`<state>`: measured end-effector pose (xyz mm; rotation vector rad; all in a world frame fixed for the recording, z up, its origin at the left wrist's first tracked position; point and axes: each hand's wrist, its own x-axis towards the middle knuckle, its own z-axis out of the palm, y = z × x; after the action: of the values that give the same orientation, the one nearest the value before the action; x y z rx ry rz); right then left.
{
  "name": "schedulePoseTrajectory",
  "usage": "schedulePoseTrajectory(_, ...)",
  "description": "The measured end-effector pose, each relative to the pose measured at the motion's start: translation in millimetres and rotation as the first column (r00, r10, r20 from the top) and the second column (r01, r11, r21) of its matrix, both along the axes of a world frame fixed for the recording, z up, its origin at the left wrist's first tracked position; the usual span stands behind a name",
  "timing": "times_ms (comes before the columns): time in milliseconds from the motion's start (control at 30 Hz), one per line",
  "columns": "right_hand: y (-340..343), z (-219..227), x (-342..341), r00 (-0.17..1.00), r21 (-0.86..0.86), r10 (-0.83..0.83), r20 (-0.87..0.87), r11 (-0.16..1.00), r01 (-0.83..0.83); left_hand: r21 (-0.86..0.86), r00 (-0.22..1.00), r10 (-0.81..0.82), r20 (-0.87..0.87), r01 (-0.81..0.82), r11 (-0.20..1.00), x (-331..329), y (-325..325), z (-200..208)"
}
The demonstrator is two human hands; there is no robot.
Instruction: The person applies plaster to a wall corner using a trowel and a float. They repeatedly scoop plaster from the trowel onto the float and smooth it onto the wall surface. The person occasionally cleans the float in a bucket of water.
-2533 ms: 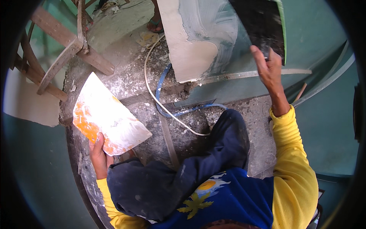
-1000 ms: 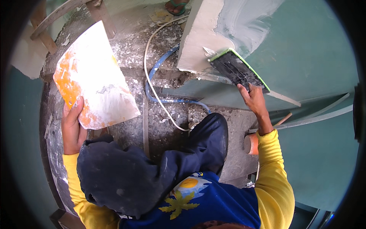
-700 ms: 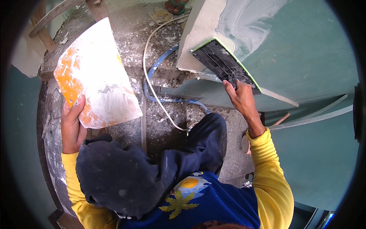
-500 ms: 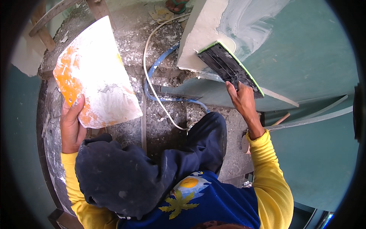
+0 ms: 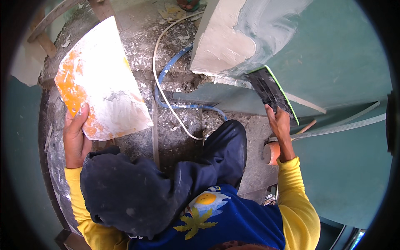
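Observation:
My left hand (image 5: 76, 135) grips the lower left edge of an orange plastic sheet (image 5: 106, 79), curved and coated with white plaster, its thumb on top. My right hand (image 5: 280, 123) is closed round the back of a flat black trowel (image 5: 270, 89) with a bright green edge. The trowel is tilted by the green wall, just below the wet white plaster (image 5: 223, 41) at the wall's corner. Whether its blade touches the wall, I cannot tell. Thin grey-white smears (image 5: 271, 25) spread over the wall beside the thick plaster.
A white hose (image 5: 157, 62) and a blue hose (image 5: 170, 66) curve across the splattered floor. An orange cylindrical container (image 5: 273, 153) lies by my right wrist. Pale strips (image 5: 354, 126) lean along the wall. Someone's sandalled foot (image 5: 189, 5) shows at the top; wooden pieces (image 5: 43, 39) stand top left.
My right hand has moved the trowel right and down, off the corner's plaster, which now shows more fully. The orange container has come into fuller view. My left hand still holds the sheet.

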<state>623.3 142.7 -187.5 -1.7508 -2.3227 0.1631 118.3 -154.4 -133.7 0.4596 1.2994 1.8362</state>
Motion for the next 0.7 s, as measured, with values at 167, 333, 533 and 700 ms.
schedulePoseTrajectory(167, 19.4, 19.5, -2.4, 0.981, 0.138, 0.188, -0.037, 0.974, -0.181, -0.010, 0.998, -0.061, -0.018, 0.060, 0.998, -6.2, 2.3, -6.0)
schedulePoseTrajectory(333, 41.1, 42.2, -49.3, 0.955, 0.098, 0.289, 0.069, 0.951, -0.294, 0.019, 0.998, -0.054, -0.013, 0.054, 0.998, -4.0, -3.2, -0.7)
schedulePoseTrajectory(533, 64.2, 26.3, 32.1, 0.949, 0.188, 0.226, 0.221, 0.945, -0.269, 0.025, 1.000, -0.028, 0.011, 0.028, 0.999, -1.1, -1.8, 2.8)
schedulePoseTrajectory(700, 36.6, 34.4, 50.9, 0.979, 0.171, 0.190, 0.068, 0.965, -0.199, 0.030, 0.997, -0.076, -0.009, 0.076, 0.997, -2.5, 4.6, -0.6)
